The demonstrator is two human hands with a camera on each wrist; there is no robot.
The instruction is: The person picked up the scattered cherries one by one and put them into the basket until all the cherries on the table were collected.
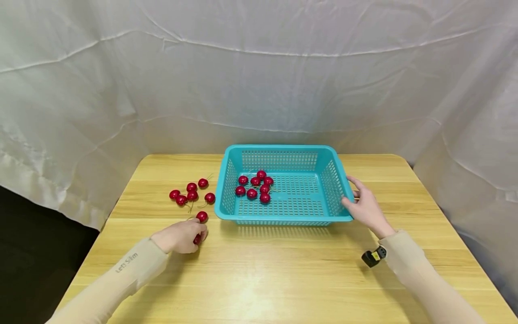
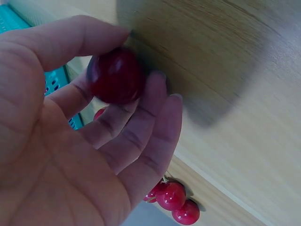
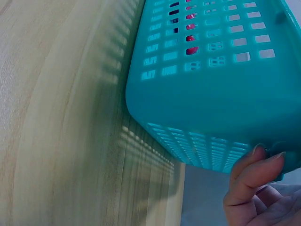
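In the left wrist view, a dark red cherry is pinched between the thumb and fingers of my left hand, low over the table at the left of the basket. Just beyond that hand lies another cherry. My right hand grips the right rim of a turquoise plastic basket, thumb over the edge and fingers outside. Several cherries with thin stems rest in the basket's left half. More loose cherries lie in a group on the wood left of the basket.
The wooden table has rounded far corners. Behind it and at the sides hangs a pale cloth. A small black device is strapped at the right wrist. The lower left is dark beyond the table's edge.
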